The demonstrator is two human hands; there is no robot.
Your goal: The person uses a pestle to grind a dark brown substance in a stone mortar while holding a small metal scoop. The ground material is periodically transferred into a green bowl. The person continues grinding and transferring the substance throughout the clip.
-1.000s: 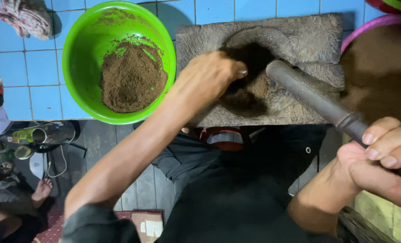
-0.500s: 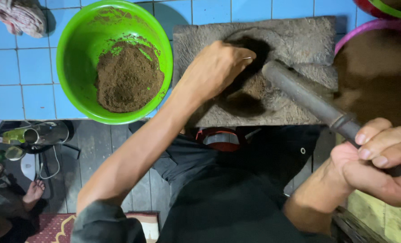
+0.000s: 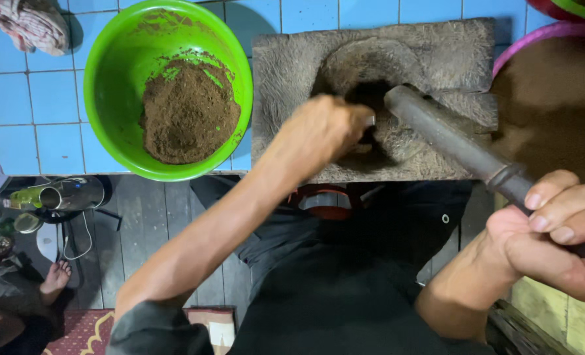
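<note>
One long dark metal pestle (image 3: pixel 450 141) lay slanted across the scene, its blunt head resting in the hollow of the stone mortar block (image 3: pixel 292 66) and its handle end clamped in the right hand (image 3: pixel 555 236). That hand's fingers were wrapped tight over the handle, thumb beneath, low at the right edge of view.

Just up the shaft from that grip, at the pestle's head, the left hand (image 3: pixel 322 131) reached into the hollow, fingers curled down and together among the dark ground matter. Whether they pinched anything could not be told; the fingertips were partly hidden in the shadowed pit. The left hand nearly touched the pestle's head, just beside it.

Left of the left hand, close to the block's side, stood a bright green plastic bowl (image 3: pixel 115 66) holding a mound of brown powder (image 3: pixel 187 115), with smears on its inner wall. Both block and bowl sat on a blue tiled surface (image 3: pixel 16 105). A crumpled pinkish cloth (image 3: pixel 29 26) lay beyond the bowl, at the far corner.

Above the right hand's grip, a pink-rimmed basin (image 3: pixel 549 36) of brown matter sat at the block's other side.

Below the tiled edge: dark wooden floorboards (image 3: pixel 154 223), and another person's bare foot (image 3: pixel 56 279).
</note>
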